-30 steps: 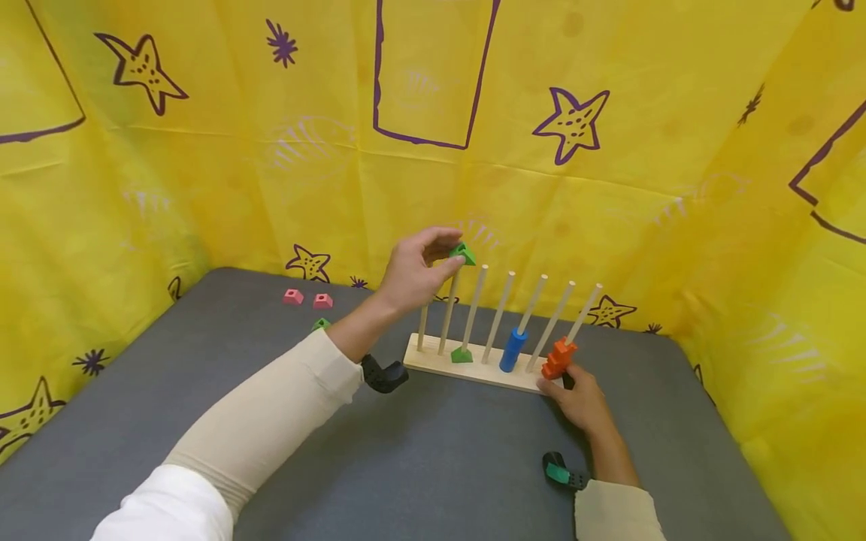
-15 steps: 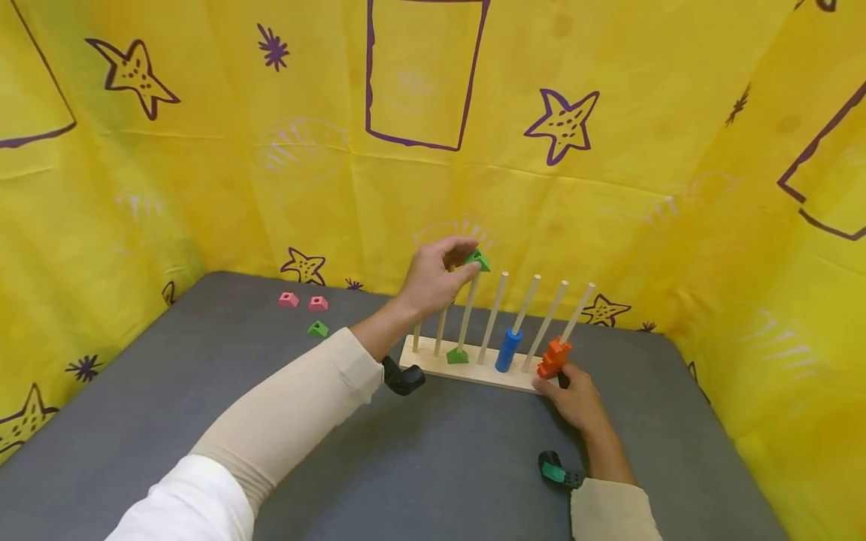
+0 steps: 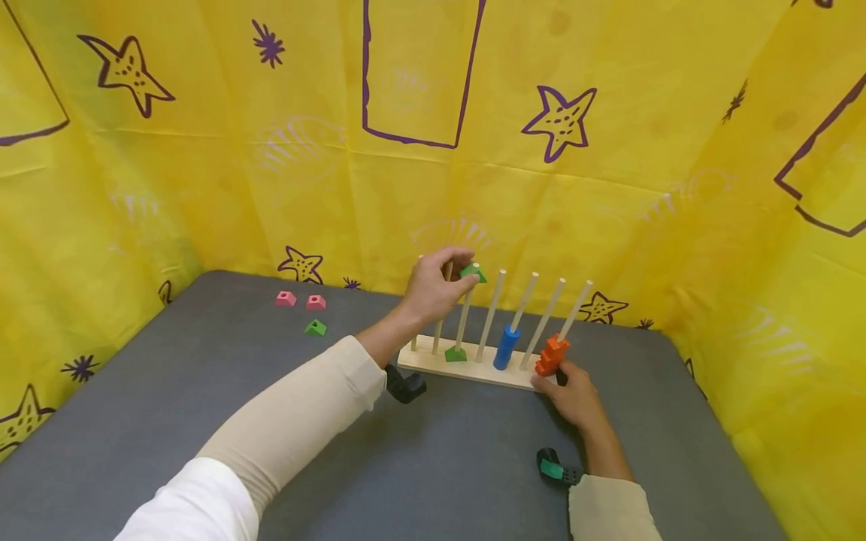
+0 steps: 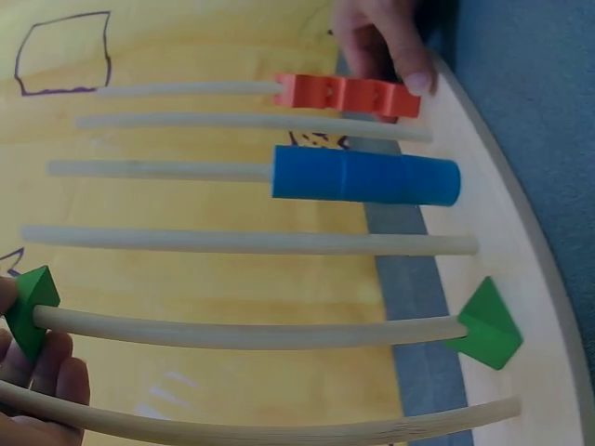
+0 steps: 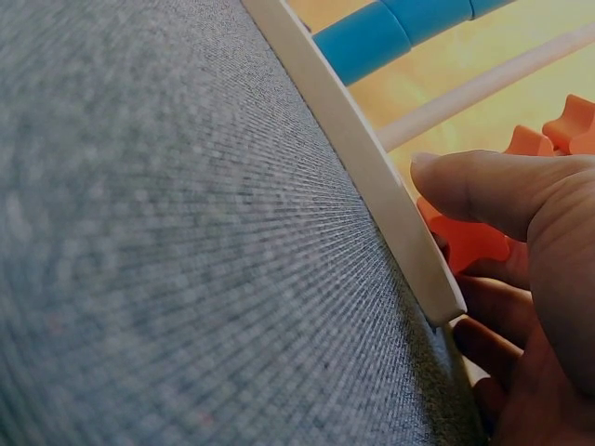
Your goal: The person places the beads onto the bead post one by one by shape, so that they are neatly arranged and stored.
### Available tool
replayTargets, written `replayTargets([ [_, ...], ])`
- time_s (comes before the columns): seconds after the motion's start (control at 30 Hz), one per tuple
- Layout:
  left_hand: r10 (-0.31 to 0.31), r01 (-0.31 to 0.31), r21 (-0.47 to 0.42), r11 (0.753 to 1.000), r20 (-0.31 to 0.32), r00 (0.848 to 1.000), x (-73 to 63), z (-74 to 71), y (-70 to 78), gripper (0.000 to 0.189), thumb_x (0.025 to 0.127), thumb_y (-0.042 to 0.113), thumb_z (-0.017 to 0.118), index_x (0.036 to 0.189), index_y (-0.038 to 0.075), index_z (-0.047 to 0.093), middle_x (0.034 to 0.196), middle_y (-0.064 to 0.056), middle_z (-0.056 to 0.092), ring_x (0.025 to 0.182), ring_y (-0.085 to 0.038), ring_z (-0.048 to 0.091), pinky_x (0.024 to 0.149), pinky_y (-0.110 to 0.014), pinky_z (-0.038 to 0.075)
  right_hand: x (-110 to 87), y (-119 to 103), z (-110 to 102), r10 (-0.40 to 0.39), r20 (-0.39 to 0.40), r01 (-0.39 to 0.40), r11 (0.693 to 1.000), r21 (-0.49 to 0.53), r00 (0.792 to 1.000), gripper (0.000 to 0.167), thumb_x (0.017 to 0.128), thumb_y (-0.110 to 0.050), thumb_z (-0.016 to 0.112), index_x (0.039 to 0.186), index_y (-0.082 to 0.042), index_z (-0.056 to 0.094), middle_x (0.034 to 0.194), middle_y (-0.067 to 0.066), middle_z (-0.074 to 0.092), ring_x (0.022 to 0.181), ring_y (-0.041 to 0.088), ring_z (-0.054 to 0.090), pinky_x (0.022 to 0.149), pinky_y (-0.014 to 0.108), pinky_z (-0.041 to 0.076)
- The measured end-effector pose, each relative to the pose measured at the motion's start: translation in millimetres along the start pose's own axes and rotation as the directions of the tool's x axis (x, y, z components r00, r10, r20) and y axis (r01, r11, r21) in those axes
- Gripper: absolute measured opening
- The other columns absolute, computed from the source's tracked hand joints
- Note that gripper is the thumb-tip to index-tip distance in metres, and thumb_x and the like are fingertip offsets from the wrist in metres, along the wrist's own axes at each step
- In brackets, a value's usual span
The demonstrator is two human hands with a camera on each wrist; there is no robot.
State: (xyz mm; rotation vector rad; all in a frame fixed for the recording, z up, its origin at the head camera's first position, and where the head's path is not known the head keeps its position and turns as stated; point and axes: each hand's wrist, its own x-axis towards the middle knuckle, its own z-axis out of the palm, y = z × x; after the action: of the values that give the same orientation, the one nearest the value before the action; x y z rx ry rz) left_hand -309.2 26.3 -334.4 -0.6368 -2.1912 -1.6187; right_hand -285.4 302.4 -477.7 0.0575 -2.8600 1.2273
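My left hand (image 3: 436,287) pinches a green triangular block (image 3: 480,276) at the top of a wooden peg. In the head view the peg's tip pokes through the block's hole; the left wrist view shows the peg (image 4: 232,333) running down from it. Another green triangular block (image 4: 490,325) sits at the foot of that same peg. My right hand (image 3: 575,394) grips the right end of the pegboard's wooden base (image 3: 487,373), thumb on the near side. Orange star-shaped blocks (image 3: 552,356) are stacked right beside it on the end peg.
Blue cylinders (image 3: 506,348) are stacked on another peg. One loose green block (image 3: 315,327) and two pink blocks, a left one (image 3: 286,298) and a right one (image 3: 316,302), lie on the grey tabletop (image 3: 169,398). A yellow patterned curtain (image 3: 433,188) surrounds the table.
My left hand has carried the green block rightward to the peg and lowered it slightly, so the tip now shows through it. The right hand stays on the base.
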Motion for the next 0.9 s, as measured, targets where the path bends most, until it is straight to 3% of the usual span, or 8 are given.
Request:
replayTargets([
  [0.2, -0.065, 0.065, -0.059, 0.996, -0.006, 0.998, -5.2, 2.1, -7.2, 0.051, 0.087, 0.001, 0.07, 0.134, 0.0, 0.052, 0.104, -0.012, 0.064, 0.089, -0.023, 0.062, 0.076, -0.03, 0.053, 1.1, 0, 0, 0.0, -0.002, 0.0, 1.0, 0.001, 1.0, 0.051, 0.09, -0.029, 0.07, 0.125, 0.004, 0.054, 0.133, 0.03, 0.048, 0.118, 0.047, 0.046, 0.099, 0.063, 0.031],
  [0.4, -0.092, 0.09, -0.089, 0.992, -0.025, 0.995, -10.7, 5.2, -16.2, 0.067, 0.086, 0.002, 0.071, 0.144, 0.003, 0.038, 0.101, -0.01, 0.065, 0.088, -0.022, 0.062, 0.079, -0.032, 0.052, 0.7, -1, 0, 0.004, 0.009, -0.004, 1.0, 0.002, 1.0, 0.053, 0.09, -0.029, 0.07, 0.128, 0.003, 0.052, 0.135, 0.03, 0.047, 0.121, 0.047, 0.044, 0.1, 0.064, 0.03],
  [0.9, -0.16, 0.157, -0.078, 0.984, -0.03, 0.987, -26.4, 14.2, -42.4, 0.06, 0.083, 0.0, 0.073, 0.137, 0.005, 0.047, 0.099, -0.014, 0.065, 0.087, -0.024, 0.061, 0.079, -0.036, 0.052, -1.0, -2, -1, 0.008, 0.01, -0.008, 1.0, 0.016, 1.0, 0.052, 0.09, -0.028, 0.07, 0.129, 0.003, 0.053, 0.134, 0.029, 0.048, 0.121, 0.047, 0.044, 0.1, 0.064, 0.029],
])
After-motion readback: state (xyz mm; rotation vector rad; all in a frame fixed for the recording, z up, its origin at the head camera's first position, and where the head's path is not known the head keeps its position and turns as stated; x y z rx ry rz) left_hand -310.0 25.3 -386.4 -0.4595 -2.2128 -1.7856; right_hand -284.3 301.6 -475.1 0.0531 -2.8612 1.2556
